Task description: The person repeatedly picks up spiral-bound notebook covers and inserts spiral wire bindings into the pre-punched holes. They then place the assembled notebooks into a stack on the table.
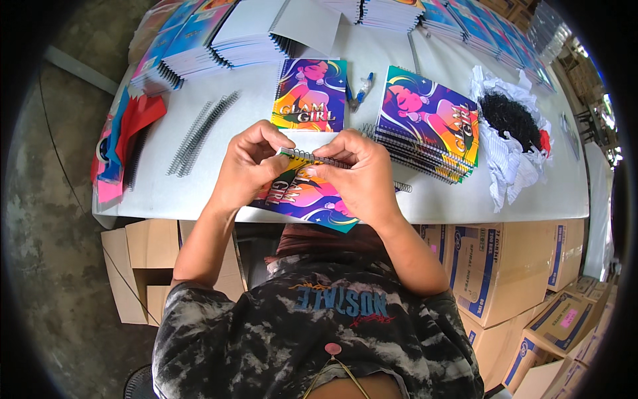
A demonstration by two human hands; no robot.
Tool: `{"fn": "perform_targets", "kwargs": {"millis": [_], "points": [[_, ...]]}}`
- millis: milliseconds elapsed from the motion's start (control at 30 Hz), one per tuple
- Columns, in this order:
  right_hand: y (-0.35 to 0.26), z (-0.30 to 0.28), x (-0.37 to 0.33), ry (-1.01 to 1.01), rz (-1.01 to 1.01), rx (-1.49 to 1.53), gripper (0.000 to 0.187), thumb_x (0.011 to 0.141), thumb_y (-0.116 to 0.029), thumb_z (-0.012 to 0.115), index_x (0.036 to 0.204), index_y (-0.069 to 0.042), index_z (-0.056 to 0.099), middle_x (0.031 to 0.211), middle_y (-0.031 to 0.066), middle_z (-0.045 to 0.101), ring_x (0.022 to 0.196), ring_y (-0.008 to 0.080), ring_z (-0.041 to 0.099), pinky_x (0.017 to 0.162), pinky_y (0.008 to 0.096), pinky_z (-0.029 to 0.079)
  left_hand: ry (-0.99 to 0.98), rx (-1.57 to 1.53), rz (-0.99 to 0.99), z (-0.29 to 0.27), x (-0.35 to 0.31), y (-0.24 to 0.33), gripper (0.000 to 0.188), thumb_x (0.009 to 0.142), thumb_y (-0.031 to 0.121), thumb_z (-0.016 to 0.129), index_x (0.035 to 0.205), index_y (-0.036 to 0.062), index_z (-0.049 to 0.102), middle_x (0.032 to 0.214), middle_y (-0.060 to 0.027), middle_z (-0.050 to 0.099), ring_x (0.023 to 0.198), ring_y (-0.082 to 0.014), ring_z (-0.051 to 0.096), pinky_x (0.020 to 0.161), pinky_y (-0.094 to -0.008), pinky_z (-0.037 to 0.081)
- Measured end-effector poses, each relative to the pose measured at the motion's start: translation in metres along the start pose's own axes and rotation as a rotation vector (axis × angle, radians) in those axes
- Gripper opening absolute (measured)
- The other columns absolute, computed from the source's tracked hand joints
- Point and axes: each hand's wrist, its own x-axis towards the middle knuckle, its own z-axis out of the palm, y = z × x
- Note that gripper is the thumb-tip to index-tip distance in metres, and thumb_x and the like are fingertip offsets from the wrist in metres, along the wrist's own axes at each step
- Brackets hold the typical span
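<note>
At table edge, notebook (302, 196) — spiral crosswise; both hands (249, 166) gripping

**Count of things on and around the table**

Two hands (249, 166) (362, 176) hold one notebook (306, 196) at the near edge of the table (219, 106). One single notebook (310, 95) lies flat at the middle. One stack of finished notebooks (428, 123) sits right of the middle; its number cannot be told. Several more stacks (199, 40) line the far edge. One bundle of loose wire spirals (199, 133) lies towards the left edge. Two pens (359, 90) lie side by side. One heap of crumpled paper (508, 133) is near the right edge. At least six cardboard boxes (498, 266) stand below.
</note>
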Motion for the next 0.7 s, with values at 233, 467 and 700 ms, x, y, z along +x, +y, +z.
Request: {"fn": "perform_targets", "kwargs": {"millis": [233, 467, 700], "points": [[0.005, -0.001, -0.005, 0.093, -0.145, -0.243, 0.019, 0.064, 0.007, 0.071, 0.078, 0.001, 0.059, 0.077, 0.0079, 0.06, 0.066, 0.0148, 0.06, 0.059, 0.0258, 0.049, -0.158, 0.136, -0.103, -0.004, 0.023, 0.002, 0.014, 0.069, -0.006, 0.055, 0.078, 0.0042, 0.053, 0.077, 0.0012, 0.053, 0.073, -0.0054, 0.05, 0.067, -0.021, 0.041], [-0.063, -0.079, -0.021, 0.458, -0.668, -0.339, 0.029, 0.067, 0.004, 0.072, 0.094, 0.003, 0.061, 0.095, 0.0087, 0.063, 0.087, 0.0147, 0.057, 0.08, 0.0269, 0.045, -0.129, 0.481, 0.22, 0.036, 0.031, 0.031, 0.022, 0.084, 0.015, 0.063, 0.1, 0.001, 0.059, 0.083, -0.002, 0.06, 0.072, -0.009, 0.053, 0.064, -0.0218, 0.043], [0.008, -0.193, -0.01, 0.951, -0.477, -0.385, 0.068, 0.093, -0.05, 0.03, 0.128, 0.008, 0.039, 0.132, 0.0188, 0.042, 0.126, 0.0249, 0.036, 0.107, 0.0351, 0.019, 0.433, 0.446, 0.471, 0.12, 0.129, -0.051, 0.039, 0.083, 0.011, 0.059, 0.113, -0.0066, 0.041, 0.093, -0.0206, 0.056, 0.084, -0.0247, 0.058, 0.073, -0.034, 0.046]]}}
